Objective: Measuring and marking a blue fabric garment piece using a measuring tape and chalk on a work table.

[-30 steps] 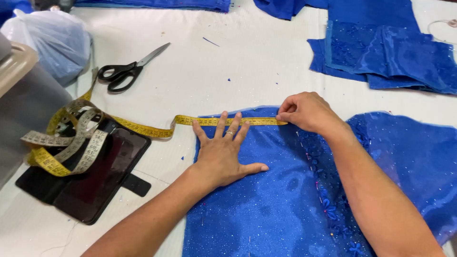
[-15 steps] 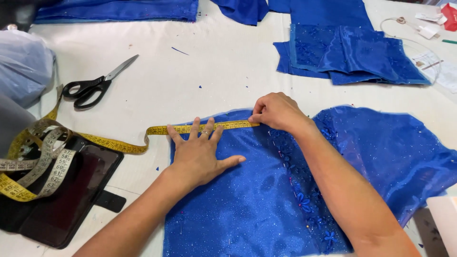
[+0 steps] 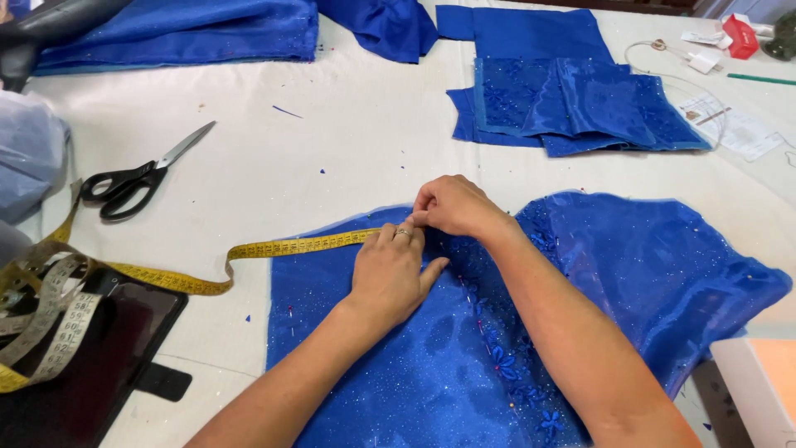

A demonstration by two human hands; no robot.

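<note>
**One head view, looking down over your forearms**

You have a single camera, worn on your head and tilted steeply down at the desk. It faces forward, away from your body, so your forearms enter from the bottom edge. It sits close: the blue fabric fills the near half, the desk's far edge runs along the top.

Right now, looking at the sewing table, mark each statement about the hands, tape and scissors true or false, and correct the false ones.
1. Both hands rest on the glittery blue fabric. True.
2. The right hand holds the scissors. False: the scissors lie untouched on the table, and the right hand pinches the yellow tape measure.
3. The left hand lies palm down. True.
4. The folded blue pieces lie under the hands. False: they lie apart, farther up the table.
</note>
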